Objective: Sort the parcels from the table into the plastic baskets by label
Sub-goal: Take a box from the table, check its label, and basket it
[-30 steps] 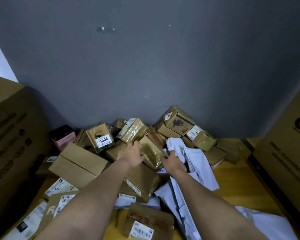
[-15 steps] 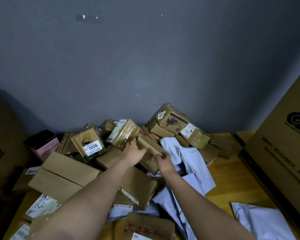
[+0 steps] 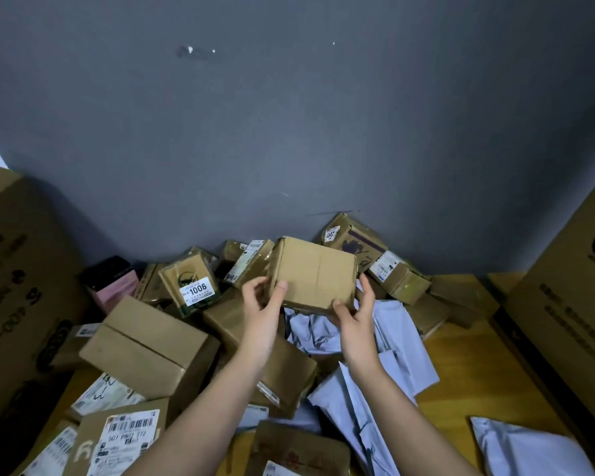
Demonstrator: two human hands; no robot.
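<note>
A small brown parcel [image 3: 315,274] is held above the table [image 3: 468,365] pile; its left edge is pinched by the left hand [image 3: 263,305], its near right corner by the right hand [image 3: 354,312]; the plain face lies toward the fingers [image 3: 281,286], no label visible; a turn is judged necessary.

The box [image 3: 315,273] I hold is plain matt brown cardboard with a strip of clear tape along its middle seam. Below it the pale mailer bags [image 3: 389,341] are thin plastic, creased and faintly shiny, lying on a smooth, yellowish wooden table [image 3: 468,383]. The box marked 1006 [image 3: 190,282] is wrapped in glossy tape, and the wall [image 3: 289,132] behind is matt grey.
</note>
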